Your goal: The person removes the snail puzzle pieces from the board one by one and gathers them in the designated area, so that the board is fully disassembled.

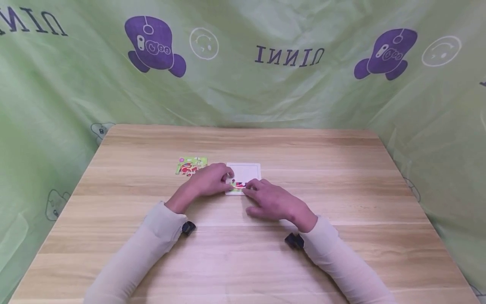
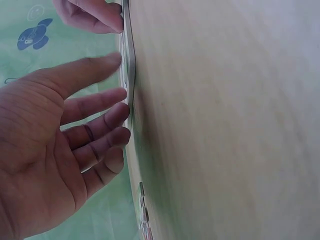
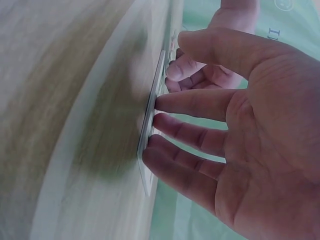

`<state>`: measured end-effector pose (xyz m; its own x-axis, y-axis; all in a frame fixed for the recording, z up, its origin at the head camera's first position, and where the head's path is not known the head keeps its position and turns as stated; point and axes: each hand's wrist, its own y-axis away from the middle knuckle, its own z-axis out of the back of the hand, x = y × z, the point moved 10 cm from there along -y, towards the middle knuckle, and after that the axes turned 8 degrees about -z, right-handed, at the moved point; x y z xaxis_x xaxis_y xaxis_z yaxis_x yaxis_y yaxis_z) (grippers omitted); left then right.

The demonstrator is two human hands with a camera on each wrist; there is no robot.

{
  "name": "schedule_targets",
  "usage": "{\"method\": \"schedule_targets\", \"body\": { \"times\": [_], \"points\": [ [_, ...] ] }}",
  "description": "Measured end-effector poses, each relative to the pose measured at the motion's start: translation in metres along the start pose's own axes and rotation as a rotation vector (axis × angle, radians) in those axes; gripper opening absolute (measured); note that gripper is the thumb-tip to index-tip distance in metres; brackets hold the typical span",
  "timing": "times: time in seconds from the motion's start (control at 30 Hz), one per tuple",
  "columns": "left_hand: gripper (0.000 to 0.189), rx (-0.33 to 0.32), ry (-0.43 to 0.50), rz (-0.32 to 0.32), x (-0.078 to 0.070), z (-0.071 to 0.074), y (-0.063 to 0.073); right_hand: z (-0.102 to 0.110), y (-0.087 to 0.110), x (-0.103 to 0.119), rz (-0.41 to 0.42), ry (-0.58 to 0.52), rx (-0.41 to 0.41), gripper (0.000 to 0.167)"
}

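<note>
A white puzzle tray [image 1: 246, 170] lies flat on the table, with colourful jigsaw pieces [image 1: 238, 185] along its near edge. My left hand [image 1: 209, 180] is at the tray's left side, its thumb and fingertips on or close to the pieces. On the right, my right hand [image 1: 274, 201] rests its fingertips on the tray's near right part. Seen from the right wrist, the fingers [image 3: 190, 105] are fairly straight against the tray's edge [image 3: 146, 125]. In the left wrist view the fingers [image 2: 95, 105] are gently bent, with no piece visible between them.
More jigsaw pieces [image 1: 191, 164], green and red, lie together left of the tray, partly behind the left hand. The wooden table [image 1: 322, 169] reaches back to a green printed curtain [image 1: 235, 97]. Small black devices [image 1: 188, 228] sit at both wrists.
</note>
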<state>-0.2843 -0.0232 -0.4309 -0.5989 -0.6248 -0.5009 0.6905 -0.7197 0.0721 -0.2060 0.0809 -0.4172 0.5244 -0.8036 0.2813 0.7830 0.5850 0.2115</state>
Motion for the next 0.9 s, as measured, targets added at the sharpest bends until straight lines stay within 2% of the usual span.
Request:
{"method": "schedule_targets", "body": {
  "times": [0.33,0.9],
  "points": [
    [0.034,0.000,-0.020,-0.028,-0.0048,-0.0015,0.0015,-0.0016,-0.0012,-0.0021,-0.013,0.002,0.016,0.060],
    [0.032,0.038,0.011,-0.003,-0.0037,-0.0059,-0.0028,-0.0034,-0.0027,-0.0007,-0.025,0.025,0.023,0.061]
  ]
}}
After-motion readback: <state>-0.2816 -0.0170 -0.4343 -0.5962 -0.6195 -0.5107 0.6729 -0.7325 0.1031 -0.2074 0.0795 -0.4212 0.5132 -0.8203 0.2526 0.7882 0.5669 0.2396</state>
